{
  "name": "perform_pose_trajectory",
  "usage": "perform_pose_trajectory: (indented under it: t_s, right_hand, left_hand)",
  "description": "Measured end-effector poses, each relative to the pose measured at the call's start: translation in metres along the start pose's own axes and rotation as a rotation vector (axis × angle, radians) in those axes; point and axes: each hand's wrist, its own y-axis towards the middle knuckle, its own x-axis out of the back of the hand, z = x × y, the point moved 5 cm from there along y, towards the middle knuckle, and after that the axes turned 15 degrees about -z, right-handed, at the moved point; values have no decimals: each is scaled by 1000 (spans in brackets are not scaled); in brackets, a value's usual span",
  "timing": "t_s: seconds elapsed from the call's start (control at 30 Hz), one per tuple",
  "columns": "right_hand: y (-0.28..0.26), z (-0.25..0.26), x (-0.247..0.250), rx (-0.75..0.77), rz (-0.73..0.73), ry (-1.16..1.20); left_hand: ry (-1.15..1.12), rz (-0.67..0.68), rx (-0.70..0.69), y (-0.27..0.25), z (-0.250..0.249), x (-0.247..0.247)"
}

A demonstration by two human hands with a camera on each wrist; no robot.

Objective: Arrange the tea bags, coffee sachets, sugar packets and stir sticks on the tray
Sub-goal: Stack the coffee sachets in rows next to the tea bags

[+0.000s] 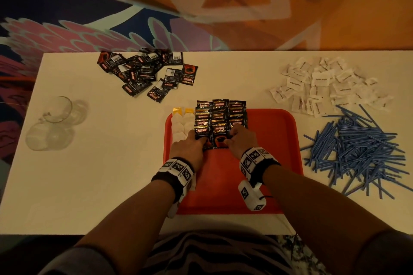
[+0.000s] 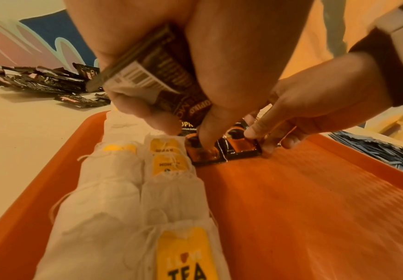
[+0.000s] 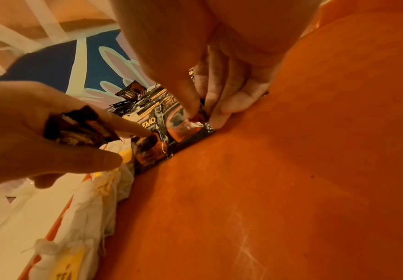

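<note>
Three rows of coffee sachets (image 1: 220, 121) fill the tray (image 1: 277, 140) beside the tea bags (image 1: 182, 125). Left hand (image 1: 188, 146) grips spare sachets (image 2: 162, 83), forefinger pressing; right hand (image 1: 240, 140) pinches the nearest sachet. Next, probably, laying another down squarely.

trays (image 1: 279, 140): 1 | glass cups (image 1: 57, 109): 2 | sachet columns on tray (image 1: 220, 118): 3 | tea-bag rows (image 1: 182, 125): 2

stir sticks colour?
Blue: the stir sticks lie heaped on the table right of the tray; clearest in the head view.
</note>
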Motion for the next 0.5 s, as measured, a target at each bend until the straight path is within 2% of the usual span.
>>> perform_pose_trajectory:
  t_s: [0.3,0.37,0.5]
  right_hand:
    - [-1,-1,11,36,-30,0]
    - [-2,0,15,31,-25,-4]
    - [-9,9,26,43,-1,62]
  left_hand:
    - [-143,-87,36,-1,10,3]
    - [-245,-152,103,-3,13,9]
    - [-569,-222,347,-1,23,20]
